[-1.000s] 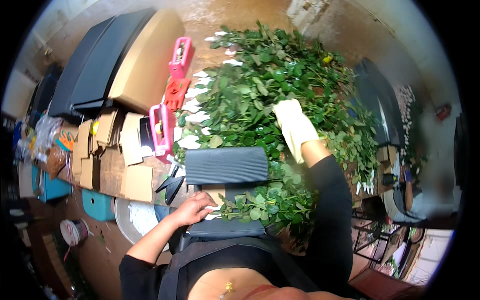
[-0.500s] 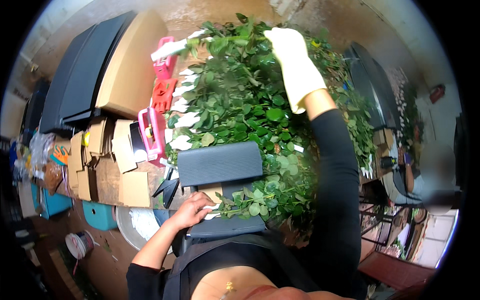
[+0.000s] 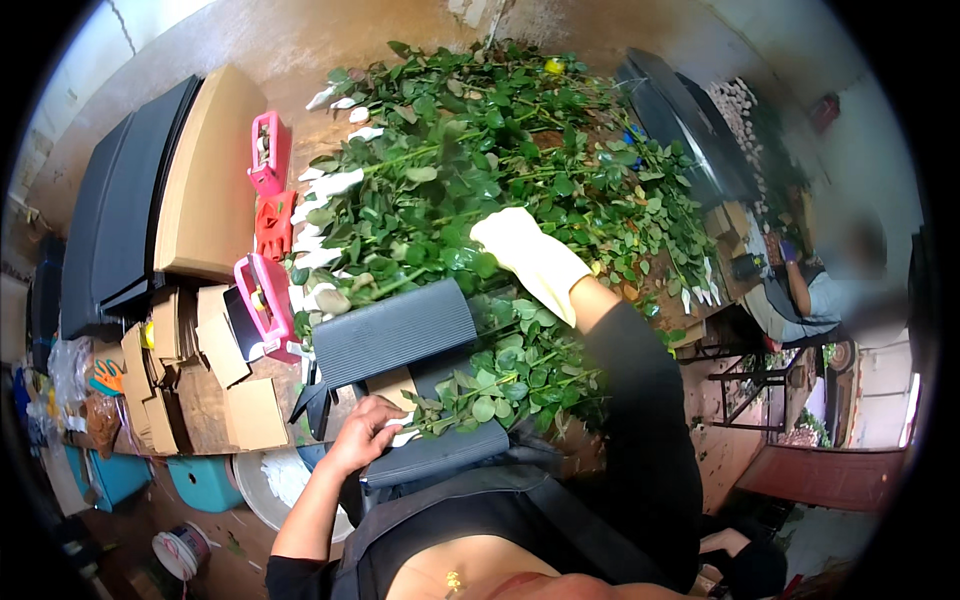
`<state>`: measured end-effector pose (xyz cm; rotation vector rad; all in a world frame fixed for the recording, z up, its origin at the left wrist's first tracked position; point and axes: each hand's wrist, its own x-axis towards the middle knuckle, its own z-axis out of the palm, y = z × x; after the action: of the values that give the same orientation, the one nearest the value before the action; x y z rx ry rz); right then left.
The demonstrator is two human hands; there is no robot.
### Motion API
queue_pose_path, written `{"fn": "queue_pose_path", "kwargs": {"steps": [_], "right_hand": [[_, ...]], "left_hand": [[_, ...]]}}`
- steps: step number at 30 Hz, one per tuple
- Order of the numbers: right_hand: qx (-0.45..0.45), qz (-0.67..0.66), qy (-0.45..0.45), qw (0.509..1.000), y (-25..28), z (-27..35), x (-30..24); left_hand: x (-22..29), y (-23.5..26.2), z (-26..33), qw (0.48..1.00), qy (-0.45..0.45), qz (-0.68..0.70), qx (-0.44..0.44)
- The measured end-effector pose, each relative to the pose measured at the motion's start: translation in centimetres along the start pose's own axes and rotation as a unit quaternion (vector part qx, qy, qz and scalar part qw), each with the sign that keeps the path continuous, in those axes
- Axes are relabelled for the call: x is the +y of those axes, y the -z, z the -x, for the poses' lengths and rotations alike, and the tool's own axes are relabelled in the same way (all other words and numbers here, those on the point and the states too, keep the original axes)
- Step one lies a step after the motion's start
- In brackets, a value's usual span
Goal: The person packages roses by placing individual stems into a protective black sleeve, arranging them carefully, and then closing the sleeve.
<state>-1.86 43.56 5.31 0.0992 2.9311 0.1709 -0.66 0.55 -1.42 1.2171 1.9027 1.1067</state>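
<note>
My bare left hand (image 3: 365,435) has its fingers curled on the white-covered head of a rose (image 3: 405,437) among leafy stems. These lie in a black corrugated cardboard wrap (image 3: 435,455), whose folded flap (image 3: 395,332) rises just beyond. My right hand (image 3: 535,262), in a pale yellow glove, is over the heap of leafy rose stems (image 3: 440,190). Its fingers are curled together; whether a stem is in them is hidden. White-covered rose heads (image 3: 335,184) line the left side of the heap.
Left of the heap are pink tape dispensers (image 3: 268,305), a red glove (image 3: 274,225), black scissors (image 3: 315,402) and cardboard pieces (image 3: 255,412). Tall black and brown cardboard sheets (image 3: 205,170) stand farther left. A white bucket (image 3: 182,550) is on the floor. Another person (image 3: 810,300) sits at right.
My right hand has come down toward me from the far side of the heap, where it held a rose stem sideways. My left hand stays at the wrap. The view has shifted.
</note>
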Motion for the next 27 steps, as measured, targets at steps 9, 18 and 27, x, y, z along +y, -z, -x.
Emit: {"fn": "queue_pose_path", "kwargs": {"steps": [9,18,27], "right_hand": [[0.382,-0.029,-0.031,0.923,4.9,0.3,1.6],[0.217,0.067,-0.192,0.955,11.2,4.3,0.5],[0.343,-0.298,0.048,0.89,7.7,15.0,1.1]], "left_hand": [[-0.4,-0.4,0.6,1.0,-0.004,-0.004,0.009],[-0.6,0.0,0.8,0.999,-0.026,-0.023,0.037],[-0.8,-0.9,0.1,0.995,-0.024,-0.014,0.091]]}}
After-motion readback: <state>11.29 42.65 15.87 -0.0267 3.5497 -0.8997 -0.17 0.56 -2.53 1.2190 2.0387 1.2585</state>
